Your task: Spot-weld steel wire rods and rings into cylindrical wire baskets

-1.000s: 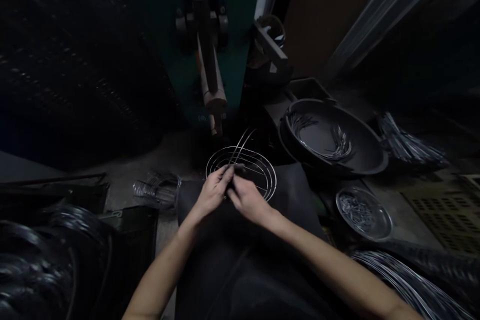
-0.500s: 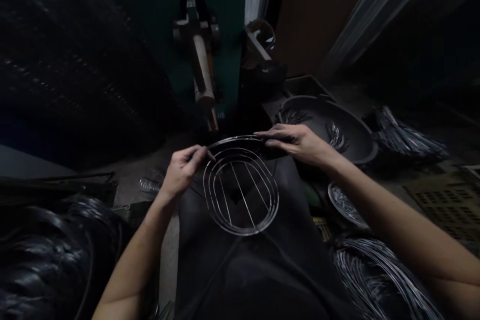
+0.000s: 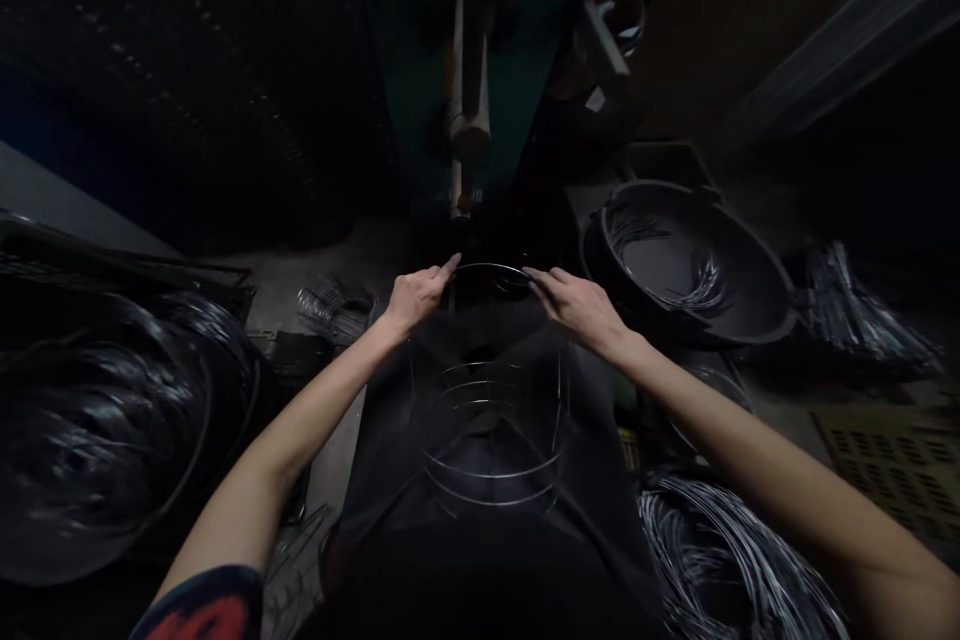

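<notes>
**wire basket frame point(image 3: 491, 477) held up by its top ring, both hands on it**

Going left to right: far left there's a big shiny coil of dark wire point(image 3: 97, 420), and just past it a small bundle of bent wire pieces point(image 3: 331, 312) sitting on the concrete floor point(image 3: 300, 270).

Next is the left hand point(image 3: 418, 298), fingers curled and pinching the far edge of the top ring point(image 3: 487, 266). The right hand point(image 3: 577, 308) is doing the same on the other side, with its fingers stretched out along the wire. So the frame is gripped by both hands and sits between them, with the lower rings reaching back over a dark apron point(image 3: 382, 490) toward the lap. It's hard to judge the exact tilt in this light.

Straight ahead of the hands is a pale round post point(image 3: 469, 110) on a teal machine point(image 3: 420, 120).

To the right there's a big black tub point(image 3: 679, 186) with loose bent wire pieces point(image 3: 701, 285) lying inside. Past that is a bundle of wire pieces point(image 3: 862, 312), and lower down another wire coil point(image 3: 720, 560) next to a perforated mat point(image 3: 889, 465).
</notes>
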`<state>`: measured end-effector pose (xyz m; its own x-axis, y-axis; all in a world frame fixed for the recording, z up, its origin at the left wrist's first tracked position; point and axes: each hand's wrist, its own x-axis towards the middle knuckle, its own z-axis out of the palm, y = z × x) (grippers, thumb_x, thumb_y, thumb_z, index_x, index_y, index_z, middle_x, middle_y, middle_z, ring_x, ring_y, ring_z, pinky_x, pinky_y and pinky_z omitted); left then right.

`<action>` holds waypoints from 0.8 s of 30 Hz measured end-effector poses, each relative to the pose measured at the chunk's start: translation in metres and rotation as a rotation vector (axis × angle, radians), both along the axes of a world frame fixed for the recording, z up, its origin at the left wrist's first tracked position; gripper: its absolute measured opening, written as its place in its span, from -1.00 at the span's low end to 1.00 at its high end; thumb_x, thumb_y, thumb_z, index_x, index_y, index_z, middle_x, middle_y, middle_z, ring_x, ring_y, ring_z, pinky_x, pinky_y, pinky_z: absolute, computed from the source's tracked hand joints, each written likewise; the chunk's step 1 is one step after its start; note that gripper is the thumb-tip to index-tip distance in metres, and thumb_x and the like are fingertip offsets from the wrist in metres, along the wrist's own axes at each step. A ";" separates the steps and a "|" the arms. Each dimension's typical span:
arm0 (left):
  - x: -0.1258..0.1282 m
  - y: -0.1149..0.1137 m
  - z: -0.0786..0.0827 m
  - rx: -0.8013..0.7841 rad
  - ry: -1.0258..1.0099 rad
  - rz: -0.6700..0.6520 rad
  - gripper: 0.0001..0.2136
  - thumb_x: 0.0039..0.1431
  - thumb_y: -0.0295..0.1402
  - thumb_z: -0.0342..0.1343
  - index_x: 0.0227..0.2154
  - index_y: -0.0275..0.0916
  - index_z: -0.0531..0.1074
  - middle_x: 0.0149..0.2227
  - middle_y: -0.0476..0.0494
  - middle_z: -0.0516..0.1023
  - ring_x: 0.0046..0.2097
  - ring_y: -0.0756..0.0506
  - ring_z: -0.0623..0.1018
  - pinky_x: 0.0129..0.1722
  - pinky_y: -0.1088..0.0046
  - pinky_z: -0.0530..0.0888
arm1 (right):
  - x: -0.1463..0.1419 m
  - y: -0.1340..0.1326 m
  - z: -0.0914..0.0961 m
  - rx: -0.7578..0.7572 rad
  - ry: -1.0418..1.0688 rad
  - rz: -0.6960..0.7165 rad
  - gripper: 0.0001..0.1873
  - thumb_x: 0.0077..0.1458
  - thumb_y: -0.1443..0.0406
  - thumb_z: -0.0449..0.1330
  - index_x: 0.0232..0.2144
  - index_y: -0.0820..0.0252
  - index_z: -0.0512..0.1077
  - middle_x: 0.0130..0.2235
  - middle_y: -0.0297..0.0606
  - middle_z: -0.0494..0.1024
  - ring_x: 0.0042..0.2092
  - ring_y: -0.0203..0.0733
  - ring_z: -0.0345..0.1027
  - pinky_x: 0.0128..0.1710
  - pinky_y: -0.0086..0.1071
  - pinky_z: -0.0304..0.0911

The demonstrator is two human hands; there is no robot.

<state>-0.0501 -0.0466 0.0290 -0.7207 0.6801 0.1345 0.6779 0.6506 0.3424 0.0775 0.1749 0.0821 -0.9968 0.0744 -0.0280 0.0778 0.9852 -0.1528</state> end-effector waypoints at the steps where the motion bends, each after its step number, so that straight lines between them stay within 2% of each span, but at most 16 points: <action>1: -0.003 -0.001 -0.003 -0.043 0.026 0.002 -0.60 0.35 -0.33 -0.16 0.20 -0.19 0.27 -0.24 -0.22 0.60 -0.25 -0.08 0.56 -0.31 0.48 0.39 | -0.007 -0.002 0.000 0.037 -0.025 0.023 -0.50 0.33 0.19 -0.15 0.23 0.15 0.25 -0.07 -0.10 0.52 -0.18 -0.10 0.46 -0.32 -0.36 0.24; 3: -0.009 -0.001 -0.007 -0.057 0.039 -0.006 -0.61 0.36 -0.32 -0.16 0.19 -0.16 0.30 -0.19 -0.22 0.61 -0.21 -0.08 0.58 -0.30 0.49 0.40 | -0.018 -0.003 -0.003 0.075 -0.060 0.063 -0.49 0.33 0.20 -0.17 0.27 0.11 0.17 -0.04 -0.11 0.51 -0.19 -0.13 0.45 -0.35 -0.38 0.20; 6: -0.017 0.006 -0.009 0.003 -0.015 -0.044 -0.63 0.35 -0.30 -0.13 0.16 -0.12 0.32 -0.10 -0.18 0.60 -0.14 -0.08 0.58 -0.23 0.51 0.43 | -0.030 0.000 -0.010 0.121 -0.104 0.068 -0.47 0.33 0.26 -0.18 0.31 0.07 0.08 -0.03 -0.14 0.51 -0.17 -0.13 0.44 -0.36 -0.39 0.19; 11: -0.031 0.019 0.005 0.104 -0.125 -0.102 -0.65 0.35 -0.27 -0.11 0.14 -0.08 0.34 -0.08 -0.13 0.60 -0.11 -0.08 0.59 -0.17 0.52 0.43 | -0.045 0.004 -0.010 0.220 -0.158 0.045 -0.35 0.26 0.35 -0.14 0.36 -0.05 -0.13 -0.09 -0.18 0.54 -0.22 -0.09 0.46 -0.37 -0.35 0.18; 15: -0.036 0.018 0.019 0.072 -0.138 -0.073 -0.65 0.35 -0.25 -0.12 0.13 -0.06 0.35 -0.12 -0.13 0.61 -0.13 -0.10 0.60 -0.20 0.52 0.43 | -0.057 0.003 -0.006 0.259 -0.140 0.070 -0.34 0.24 0.37 -0.15 0.35 -0.08 -0.09 -0.11 -0.15 0.55 -0.23 -0.08 0.47 -0.36 -0.34 0.19; 20: -0.040 0.010 0.032 -0.019 -0.112 -0.027 -0.65 0.34 -0.24 -0.13 0.13 -0.03 0.34 -0.16 -0.13 0.62 -0.14 -0.10 0.60 -0.22 0.50 0.43 | -0.067 0.000 -0.004 0.310 -0.117 0.104 -0.35 0.22 0.41 -0.15 0.34 -0.01 -0.04 -0.13 -0.09 0.56 -0.24 -0.08 0.48 -0.36 -0.34 0.20; 24: -0.051 0.006 0.044 -0.032 -0.079 -0.026 -0.65 0.35 -0.19 -0.16 0.07 -0.05 0.40 -0.20 -0.14 0.62 -0.22 -0.11 0.60 -0.27 0.49 0.41 | -0.078 -0.003 0.006 0.300 -0.081 0.118 -0.35 0.22 0.40 -0.15 0.34 -0.01 -0.02 -0.13 -0.10 0.56 -0.22 -0.06 0.49 -0.35 -0.33 0.21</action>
<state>-0.1009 -0.0407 0.0734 -0.7104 0.7016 0.0554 0.6661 0.6448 0.3750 -0.0003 0.1723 0.0879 -0.9945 -0.0243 -0.1020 -0.0393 0.9882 0.1480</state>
